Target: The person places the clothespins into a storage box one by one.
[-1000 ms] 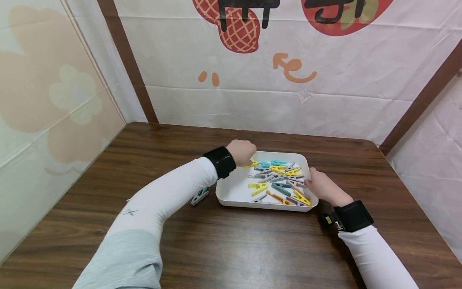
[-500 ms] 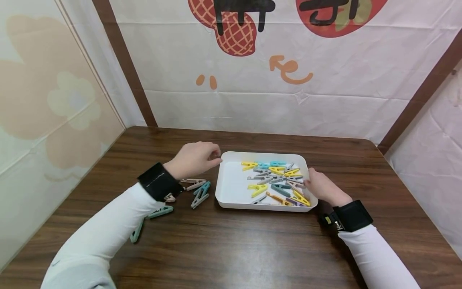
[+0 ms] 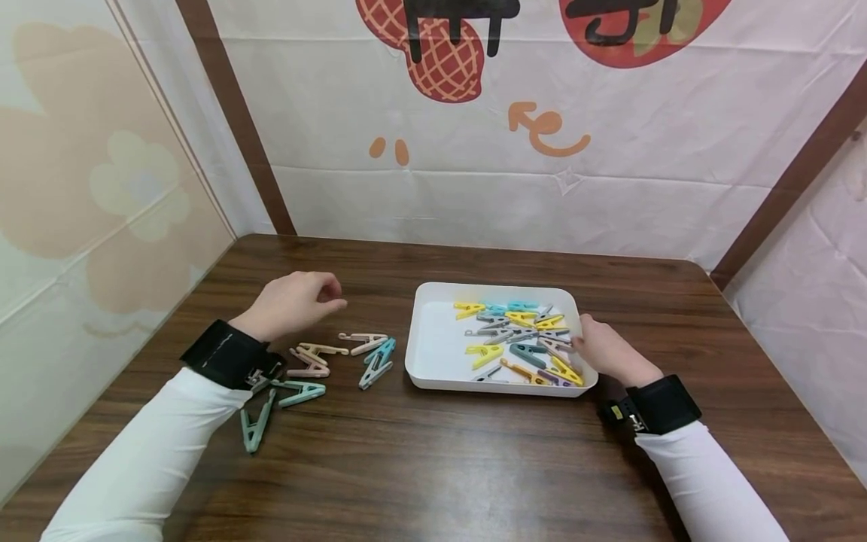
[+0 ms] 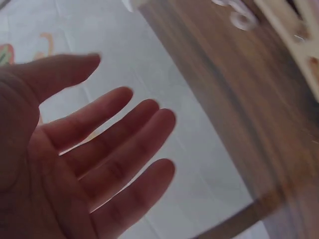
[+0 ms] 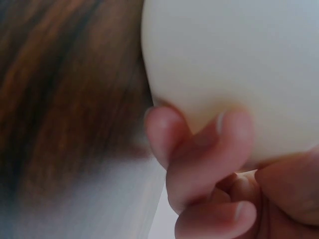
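left grip [image 3: 291, 302] apart — its wrist view alone shows 5 fingertips [image 4: 167, 118] — right grip [image 3: 612, 352] clamped on tray [image 3: 436, 339]

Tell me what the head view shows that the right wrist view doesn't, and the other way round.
Only the head view shows the left hand, the clothespins in the white tray, the loose clothespins beside it, and the drawings on the wall sheet.

Only the right wrist view shows the curled fingers up close against the tray's plain surface; which face that is, I can't tell.

Both show the right hand gripping the tray's edge, and part of the brown table.
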`<state>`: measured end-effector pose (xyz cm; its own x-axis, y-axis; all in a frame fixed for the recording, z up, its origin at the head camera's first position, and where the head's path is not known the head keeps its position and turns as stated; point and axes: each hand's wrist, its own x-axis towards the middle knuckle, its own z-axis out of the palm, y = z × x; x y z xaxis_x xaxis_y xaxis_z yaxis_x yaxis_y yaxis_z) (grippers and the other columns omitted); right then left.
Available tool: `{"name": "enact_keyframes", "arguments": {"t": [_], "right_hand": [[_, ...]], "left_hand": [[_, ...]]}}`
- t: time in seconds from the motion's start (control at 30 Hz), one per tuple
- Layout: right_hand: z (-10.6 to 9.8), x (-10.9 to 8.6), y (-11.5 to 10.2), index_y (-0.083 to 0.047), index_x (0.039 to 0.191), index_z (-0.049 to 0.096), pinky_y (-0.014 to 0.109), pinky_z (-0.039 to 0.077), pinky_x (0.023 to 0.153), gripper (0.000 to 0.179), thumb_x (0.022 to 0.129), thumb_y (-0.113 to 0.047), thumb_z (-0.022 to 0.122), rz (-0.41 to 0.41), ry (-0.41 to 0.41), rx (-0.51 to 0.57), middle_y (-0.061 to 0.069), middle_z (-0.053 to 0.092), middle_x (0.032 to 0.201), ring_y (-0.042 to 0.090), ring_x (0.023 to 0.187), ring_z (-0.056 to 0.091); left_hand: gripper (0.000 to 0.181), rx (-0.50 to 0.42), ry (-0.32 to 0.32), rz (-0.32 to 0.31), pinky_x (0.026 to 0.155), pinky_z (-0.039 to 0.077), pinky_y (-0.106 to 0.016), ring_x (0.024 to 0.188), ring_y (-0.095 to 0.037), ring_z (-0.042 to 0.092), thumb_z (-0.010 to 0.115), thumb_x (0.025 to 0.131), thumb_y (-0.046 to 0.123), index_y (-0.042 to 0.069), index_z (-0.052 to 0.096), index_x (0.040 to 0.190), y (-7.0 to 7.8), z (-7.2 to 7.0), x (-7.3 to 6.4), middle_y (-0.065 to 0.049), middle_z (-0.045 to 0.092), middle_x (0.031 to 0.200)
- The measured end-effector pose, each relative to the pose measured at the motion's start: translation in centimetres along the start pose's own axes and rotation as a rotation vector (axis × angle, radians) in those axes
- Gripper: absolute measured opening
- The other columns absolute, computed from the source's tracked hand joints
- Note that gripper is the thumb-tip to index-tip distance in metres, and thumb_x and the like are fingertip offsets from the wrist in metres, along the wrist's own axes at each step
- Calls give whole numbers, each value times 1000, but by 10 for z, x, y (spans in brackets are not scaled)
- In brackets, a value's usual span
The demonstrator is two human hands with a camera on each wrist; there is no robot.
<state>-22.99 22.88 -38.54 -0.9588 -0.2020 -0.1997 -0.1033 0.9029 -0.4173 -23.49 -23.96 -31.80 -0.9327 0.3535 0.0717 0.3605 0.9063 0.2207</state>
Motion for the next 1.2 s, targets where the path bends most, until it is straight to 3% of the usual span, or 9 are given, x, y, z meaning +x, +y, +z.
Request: {"name": "enact_keyframes", "arguments": {"t": [0.17,0.3,0.5,0.9,1.2], "right_hand": [[-2,0,-1,20,129,32,38,43,71,41,101,-7,44,0,-7,2,30,56,111,28,88,53],[-3,-2,-1,20,130,32,38,43,71,42,101,-7,44,2,-10,4,29,57,109,28,88,54],[-1,-2,0,20,130,31,36,43,68,42,101,-7,44,4,-16,8,29,57,108,27,86,53],[-1,1,1,21,131,30,35,43,67,43,101,-8,44,11,-13,-2,28,58,106,27,83,54],[0,1,2,20,131,31,37,44,69,44,101,-8,45,11,-12,4,29,57,108,28,86,54]], "left_hand": [[32,-38,-123,34,76,49,-47,89,-25,63,70,89,26,3,65,111,-9,11,-5,-11,67,103],[41,-74,-194,78,79,49,-46,92,-27,63,73,87,29,1,64,114,-5,21,-4,-13,66,107],[41,-71,-276,93,78,49,-42,87,-21,60,76,84,30,3,63,112,3,35,1,-7,65,100],[20,-24,-290,118,68,45,-36,71,-15,52,77,83,14,8,66,98,4,48,11,0,60,83],[20,-32,-253,101,68,45,-37,72,-17,52,74,85,13,5,67,101,6,33,15,-2,62,85]]}}
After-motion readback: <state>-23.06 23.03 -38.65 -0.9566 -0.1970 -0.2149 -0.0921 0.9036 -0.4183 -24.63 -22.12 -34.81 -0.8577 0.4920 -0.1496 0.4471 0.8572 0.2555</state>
